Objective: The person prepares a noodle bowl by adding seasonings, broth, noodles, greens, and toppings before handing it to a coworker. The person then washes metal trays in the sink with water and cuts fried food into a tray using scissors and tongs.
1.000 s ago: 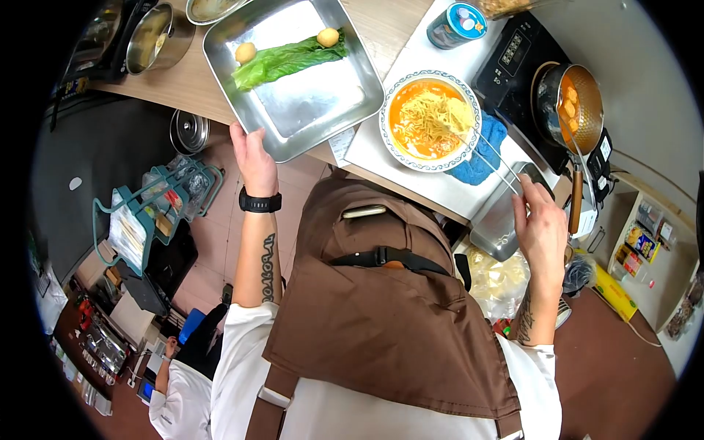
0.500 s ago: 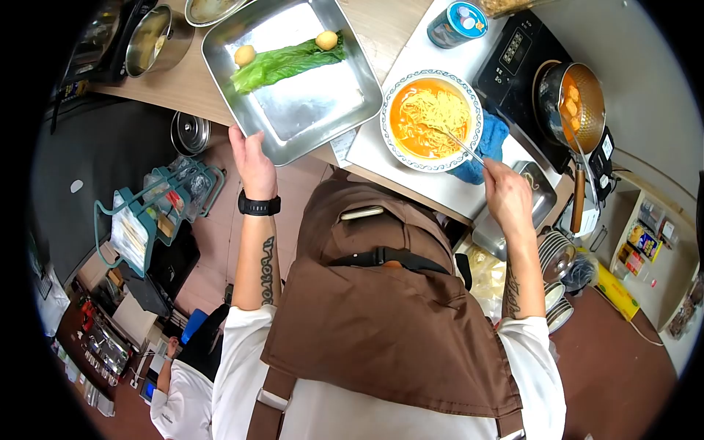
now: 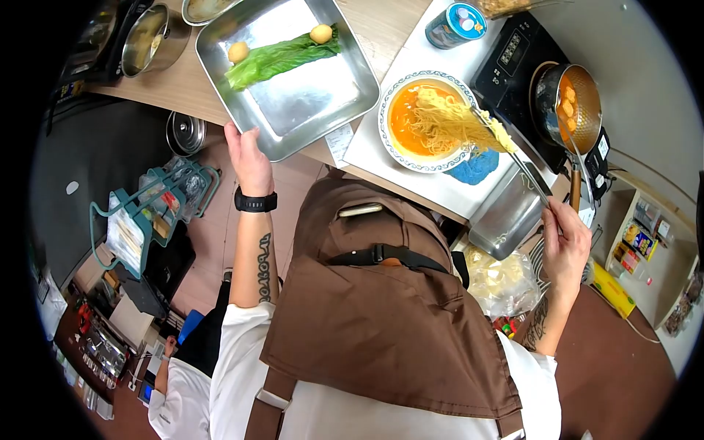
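Observation:
My left hand [image 3: 251,163] grips the near edge of a steel tray [image 3: 315,136]. A green lettuce leaf [image 3: 282,61] and two yellow balls [image 3: 320,34] lie in the tray. My right hand [image 3: 565,238] is closed around metal tongs [image 3: 529,173]. A bundle of yellow noodles [image 3: 458,123] hangs from the tongs, stretched over the right rim of a patterned bowl [image 3: 386,132]. Orange soup [image 3: 403,110] fills the bowl, which stands on a white board. A blue cloth [image 3: 475,169] lies against the bowl's near right side.
Right of the bowl stand a black induction cooker [image 3: 511,55] and a pan [image 3: 590,95] with orange pieces. A small steel container [image 3: 502,220] sits at the counter edge. A blue can [image 3: 456,28] stands behind the bowl. Another person [image 3: 180,392] is at lower left.
My right hand has moved right and toward me, and the tongs have lifted noodles out of the soup across the bowl's rim. My left hand stays at the tray, which appears shifted slightly left.

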`<control>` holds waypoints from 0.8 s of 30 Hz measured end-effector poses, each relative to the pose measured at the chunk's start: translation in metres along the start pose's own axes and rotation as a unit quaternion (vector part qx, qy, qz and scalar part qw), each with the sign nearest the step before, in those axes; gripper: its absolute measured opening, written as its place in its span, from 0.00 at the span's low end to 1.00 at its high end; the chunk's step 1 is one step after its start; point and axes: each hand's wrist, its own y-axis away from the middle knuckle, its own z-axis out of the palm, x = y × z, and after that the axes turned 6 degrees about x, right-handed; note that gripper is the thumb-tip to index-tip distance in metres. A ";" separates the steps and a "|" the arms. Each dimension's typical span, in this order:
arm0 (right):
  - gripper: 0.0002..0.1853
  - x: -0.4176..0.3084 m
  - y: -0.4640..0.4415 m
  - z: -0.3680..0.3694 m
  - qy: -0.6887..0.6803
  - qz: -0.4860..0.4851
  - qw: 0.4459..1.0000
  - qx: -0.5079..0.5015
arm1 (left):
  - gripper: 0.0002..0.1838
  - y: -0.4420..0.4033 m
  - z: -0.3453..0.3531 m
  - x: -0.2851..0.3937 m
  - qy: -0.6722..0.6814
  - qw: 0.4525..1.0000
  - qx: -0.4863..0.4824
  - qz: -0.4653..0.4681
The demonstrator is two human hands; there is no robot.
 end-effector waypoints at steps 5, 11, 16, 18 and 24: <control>0.13 -0.010 -0.013 0.030 0.071 -0.062 0.994 -0.053 | 0.21 -0.005 -0.003 -0.007 0.005 1.000 -0.015 -0.007; 0.14 -0.001 -0.018 0.034 0.137 -0.036 0.984 -0.111 | 0.16 0.006 0.010 0.009 0.012 1.000 0.011 -0.003; 0.13 0.013 -0.032 0.082 0.131 -0.074 0.980 -0.132 | 0.16 0.006 0.010 0.004 0.015 1.000 0.007 -0.004; 0.13 0.004 -0.030 0.050 0.153 -0.054 0.978 -0.134 | 0.16 0.006 0.014 0.009 0.008 1.000 0.015 0.005; 0.09 0.010 -0.046 0.067 0.193 -0.126 0.962 -0.148 | 0.16 0.007 0.009 0.001 -0.012 1.000 -0.012 0.005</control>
